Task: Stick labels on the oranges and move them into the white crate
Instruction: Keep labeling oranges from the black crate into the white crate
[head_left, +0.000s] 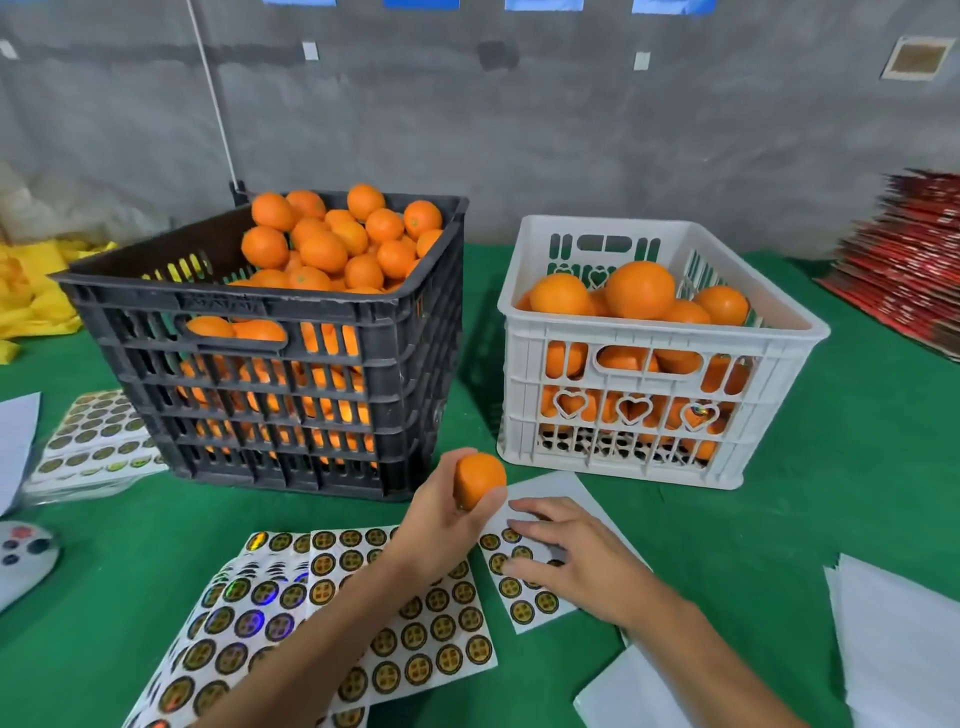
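Gripping an orange (479, 479), the left hand (447, 525) is held just in front of the black crate (270, 312), its fingers curled round the fruit from the left and below. The orange is raised clear of the green worktop (810, 493) and is seen near the black crate's front right corner, to the left of the white crate (649, 431). The right hand (563, 553) is laid on a partly used label sheet (524, 587) that lies in front of the white crate and to the right of the black crate's front right corner; its fingers are spread loosely and rest on the sheet, and nothing is seen to be grasped. Whether a label is being touched by a fingertip cannot be told.

More label sheets (405, 618), covered with round gold stickers, are overlapped on the worktop in front of the black crate, partly under the left forearm. A further stack of label sheets (96, 436) is placed to the left of the black crate. The black crate is heaped with oranges, and the white crate, to its right, is also well filled with oranges. Blank white backing sheets (893, 639) are scattered far to the right, in front of the white crate.
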